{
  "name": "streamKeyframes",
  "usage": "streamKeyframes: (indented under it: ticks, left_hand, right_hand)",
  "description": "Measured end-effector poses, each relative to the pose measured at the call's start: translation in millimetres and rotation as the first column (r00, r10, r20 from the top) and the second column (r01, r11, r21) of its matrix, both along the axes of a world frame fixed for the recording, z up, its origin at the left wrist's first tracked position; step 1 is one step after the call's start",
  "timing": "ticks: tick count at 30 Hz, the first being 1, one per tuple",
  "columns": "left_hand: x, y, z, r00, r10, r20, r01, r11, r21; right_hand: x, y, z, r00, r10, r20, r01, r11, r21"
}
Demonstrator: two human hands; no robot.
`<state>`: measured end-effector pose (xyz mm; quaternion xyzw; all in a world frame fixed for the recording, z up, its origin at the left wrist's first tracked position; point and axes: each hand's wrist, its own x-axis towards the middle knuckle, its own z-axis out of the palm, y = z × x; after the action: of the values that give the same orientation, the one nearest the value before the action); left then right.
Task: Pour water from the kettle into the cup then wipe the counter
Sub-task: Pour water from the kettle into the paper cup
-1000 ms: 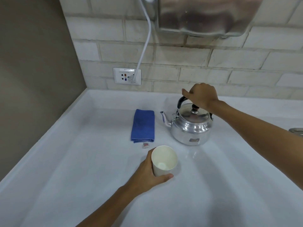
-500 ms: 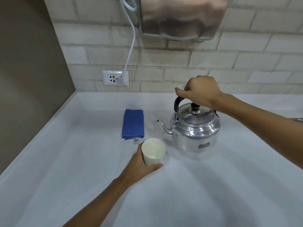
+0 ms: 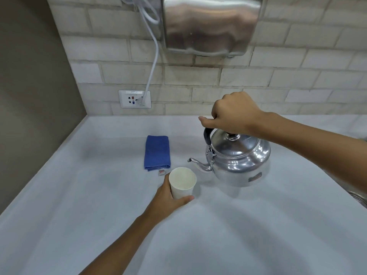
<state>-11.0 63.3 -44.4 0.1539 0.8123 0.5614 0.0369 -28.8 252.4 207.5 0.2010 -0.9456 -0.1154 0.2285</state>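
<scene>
Two labels, kettle [image 3: 238, 161] and cloth [image 3: 157, 152], unreadable.

Counter [image 3: 95, 205] w/ items sitting on it

White counter is running from the dark left side wall to the brick back wall, w/ a metal sink edge [image 3: 359, 197] showing at far right. Folded blue cloth [image 3: 157, 152] is lying flat toward the back, a small tag at its near edge. Cup [image 3: 182, 182] is standing upright just in front of the cloth, near its right corner. Kettle [image 3: 238, 159] is appearing to hang slightly above the surface, right of the cup, spout pointing left toward it; contact w/ the counter can't be confirmed.
</scene>
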Motion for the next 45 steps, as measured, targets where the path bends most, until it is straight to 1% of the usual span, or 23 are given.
streamKeyframes:
  ticks: [11,18,31,45]
  left_hand:
    - [-1,-1,-2,1.000,-0.002,-0.010,0.002,1.000,0.008]
    - [-2,-1,-3,1.000,-0.023,-0.007,0.023,0.999,0.029]
    - [-3,-1,-3,1.000,-0.007,-0.018,0.007,1.000,0.006]
    - [-1,0,0,0.999,-0.028,-0.027,0.029,0.999,0.039]
  right_hand:
    - [9,-15,12,0.999,0.050,-0.020,-0.046,0.988,0.147]
    - [9,-18,14,0.999,0.040,-0.012,-0.037,0.980,0.197]
    - [9,-24,16,0.999,0.043,0.004,-0.043,0.976,0.212]
    - [12,-24,21,0.999,0.045,0.009,-0.046,0.975,0.218]
